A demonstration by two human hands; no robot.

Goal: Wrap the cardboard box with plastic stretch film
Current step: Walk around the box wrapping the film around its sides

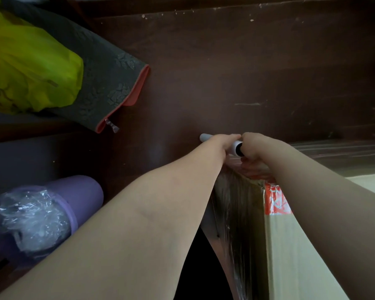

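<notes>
as left hand (224, 141) grips smooth roll (205, 137) — crinkly film (236, 215) sheathes box (301, 256).

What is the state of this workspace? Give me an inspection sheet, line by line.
Surface: dark wood panel, scuffed.
Job's things: cardboard box, film over its side, orange tape at its corner; film roll above that corner.
Clutter: yellow-green bag, grey pouch, purple mat roll.
Hands: left hand and right hand both grip the film roll.
Cables: nothing seen.
Surroundings: nothing seen.
</notes>
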